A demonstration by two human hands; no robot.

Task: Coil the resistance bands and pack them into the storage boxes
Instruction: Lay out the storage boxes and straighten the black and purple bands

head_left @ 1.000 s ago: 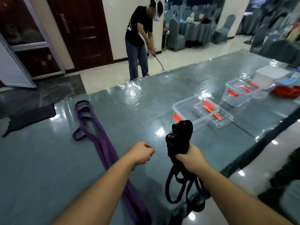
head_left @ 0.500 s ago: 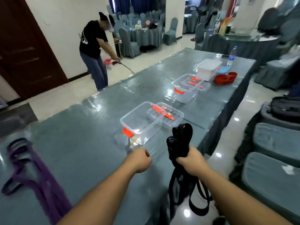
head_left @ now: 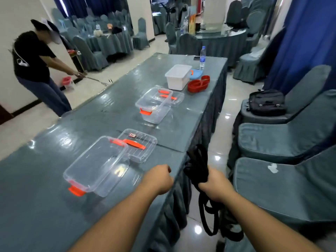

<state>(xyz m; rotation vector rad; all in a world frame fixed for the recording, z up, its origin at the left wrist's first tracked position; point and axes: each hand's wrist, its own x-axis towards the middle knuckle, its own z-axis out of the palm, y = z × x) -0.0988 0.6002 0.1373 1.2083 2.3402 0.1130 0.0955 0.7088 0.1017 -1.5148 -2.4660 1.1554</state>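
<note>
My right hand (head_left: 215, 186) grips a bunched black resistance band (head_left: 197, 165); its loops hang down past the table's edge toward the floor. My left hand (head_left: 158, 180) is a fist with nothing in it, just above the table's near edge. Left of it stands a clear storage box (head_left: 96, 165) with orange latches, open, and its lid (head_left: 139, 144) lies beside it. A second clear box (head_left: 154, 110) stands farther along the table with its lid (head_left: 169, 96) behind it. A coiled red band (head_left: 199, 84) lies by a white box (head_left: 178, 77).
The long table (head_left: 91, 124) has a grey-green cloth under shiny plastic. Covered chairs (head_left: 283, 188) line the aisle on the right, one bearing a black bag (head_left: 266, 101). A water bottle (head_left: 202, 58) stands at the far end. A person (head_left: 36, 70) works beyond the table at left.
The view has swung right along the table; the purple band has left the frame. The clear box now sits just left of my left hand. My right hand still grips the black band.
</note>
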